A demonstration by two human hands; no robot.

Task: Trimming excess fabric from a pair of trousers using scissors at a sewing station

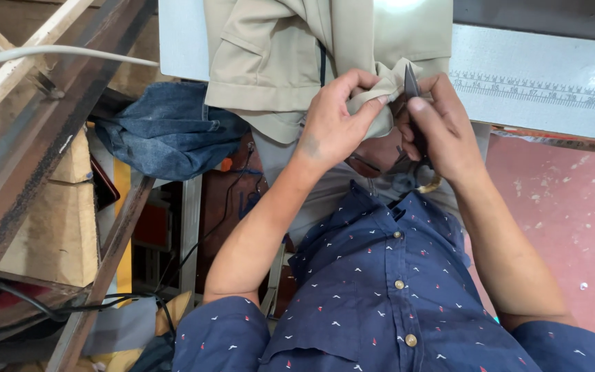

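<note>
A beige garment (pixel 277 62) hangs over the near edge of a pale grey worktable (pixel 538 76). My left hand (pixel 339 120) pinches a fold of its fabric between thumb and fingers. Right beside it, my right hand (pixel 442 131) grips a small dark thread snipper (pixel 412 86), whose pointed blades stand upright against the pinched fold. Both hands meet just below the table edge, above my dark blue patterned shirt.
A printed ruler strip (pixel 538 89) runs along the table's right part. Folded blue denim (pixel 166 131) lies at the left beside a rusty metal frame (pixel 36 138) and wooden blocks. Cables hang below. Red floor (pixel 573 207) shows at the right.
</note>
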